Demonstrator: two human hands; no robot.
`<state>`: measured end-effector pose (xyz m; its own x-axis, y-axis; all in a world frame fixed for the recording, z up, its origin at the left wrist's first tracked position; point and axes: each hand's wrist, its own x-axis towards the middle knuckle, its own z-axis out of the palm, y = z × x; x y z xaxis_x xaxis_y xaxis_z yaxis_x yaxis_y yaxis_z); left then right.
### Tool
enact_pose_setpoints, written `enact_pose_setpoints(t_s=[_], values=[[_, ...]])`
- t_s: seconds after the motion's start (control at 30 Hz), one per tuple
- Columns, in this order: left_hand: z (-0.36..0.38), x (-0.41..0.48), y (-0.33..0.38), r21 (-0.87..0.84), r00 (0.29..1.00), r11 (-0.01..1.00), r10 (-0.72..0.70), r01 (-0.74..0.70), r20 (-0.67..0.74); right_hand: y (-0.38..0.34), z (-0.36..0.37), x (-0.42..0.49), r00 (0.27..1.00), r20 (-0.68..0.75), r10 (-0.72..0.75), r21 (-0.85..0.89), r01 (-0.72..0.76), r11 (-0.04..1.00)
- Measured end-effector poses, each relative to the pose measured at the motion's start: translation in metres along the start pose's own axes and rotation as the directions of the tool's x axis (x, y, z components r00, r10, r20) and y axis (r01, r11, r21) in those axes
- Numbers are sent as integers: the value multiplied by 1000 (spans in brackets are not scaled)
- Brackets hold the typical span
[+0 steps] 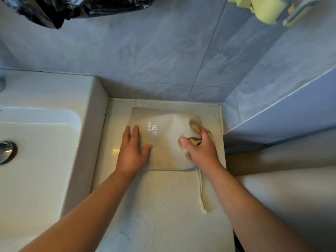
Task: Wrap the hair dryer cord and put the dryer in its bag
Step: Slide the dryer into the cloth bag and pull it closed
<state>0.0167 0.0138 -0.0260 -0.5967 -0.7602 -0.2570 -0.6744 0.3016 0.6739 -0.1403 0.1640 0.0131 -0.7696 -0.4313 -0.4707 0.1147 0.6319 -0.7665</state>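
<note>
A beige cloth drawstring bag (163, 142) printed with the word HAIR is laid flat on the pale marble table (154, 206), in the corner formed by the blue-grey tiled wall (145, 51). The bag is bulged in the middle; what fills it is hidden by the cloth. Its left part is pressed down by the left hand (131, 151), whose fingers (135, 131) are held straight and flat. Its gathered mouth at the right is gripped by the right hand (201, 150), with the fingers (203, 130) curled into the bunched cloth. A thin pale drawstring (201, 188) is trailed from the mouth toward the near edge. The table is bounded on the left by the raised side of a white rectangular sink (45, 142), where a metal drain (5, 151) is seen. Crumpled black plastic (72, 8) is hung above at the left, and a pale green plastic fixture (263, 10) at the upper right.
</note>
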Motion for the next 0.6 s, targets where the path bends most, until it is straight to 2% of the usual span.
enact_pose_setpoints(t_s=[0.17,0.37,0.6], values=[[-3,21,7,26,999,999,-27,28,-20,-12,3,20,1000,-13,-18,17,18,1000],[-8,38,8,99,1000,995,13,-14,4,-24,3,41,999,1,-46,28,46,999],[-20,44,9,143,994,989,10,-27,113,-26,3,43,1000,19,-23,12,23,1000]])
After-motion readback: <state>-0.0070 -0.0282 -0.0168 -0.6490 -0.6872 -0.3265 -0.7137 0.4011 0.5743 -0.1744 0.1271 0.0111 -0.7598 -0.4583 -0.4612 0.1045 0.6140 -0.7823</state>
